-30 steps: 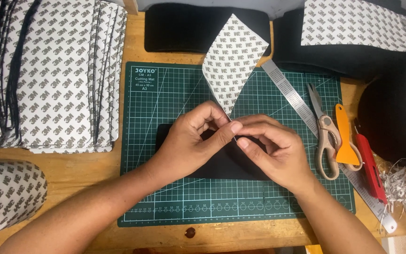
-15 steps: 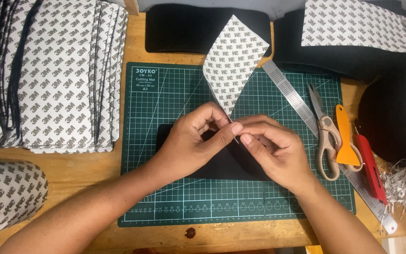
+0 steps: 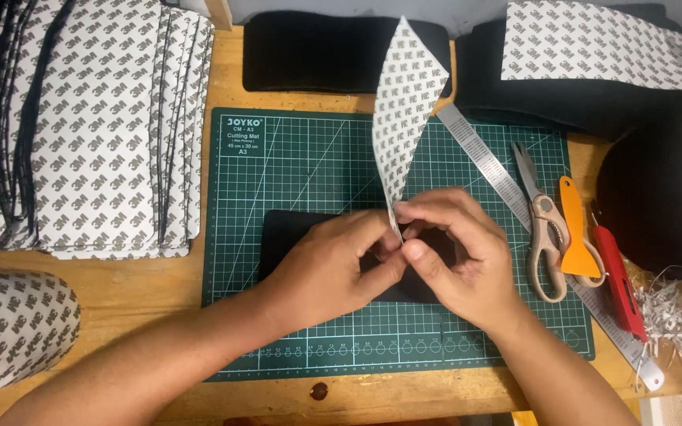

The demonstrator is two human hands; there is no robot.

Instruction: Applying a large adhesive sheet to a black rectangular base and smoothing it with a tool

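Head view, nearest first: left hand (image 3: 333, 272) and right hand (image 3: 459, 264) meet over a black pad (image 3: 294, 237) on the green cutting mat (image 3: 309, 166), each grip pinched on the lower edge of a patterned backing sheet (image 3: 404, 102) that curls upward. Right of them, touching the mat's edge, lie scissors (image 3: 542, 229), an orange scraper (image 3: 576, 237) and a steel ruler (image 3: 483, 158). Farther left, stacked patterned sheets (image 3: 96, 126) crowd the counter (image 3: 120, 292).

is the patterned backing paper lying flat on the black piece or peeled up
Peeled up. The backing paper stands on edge, curling above the black piece on the cutting mat, pinched at its lower end by the left hand and right hand.
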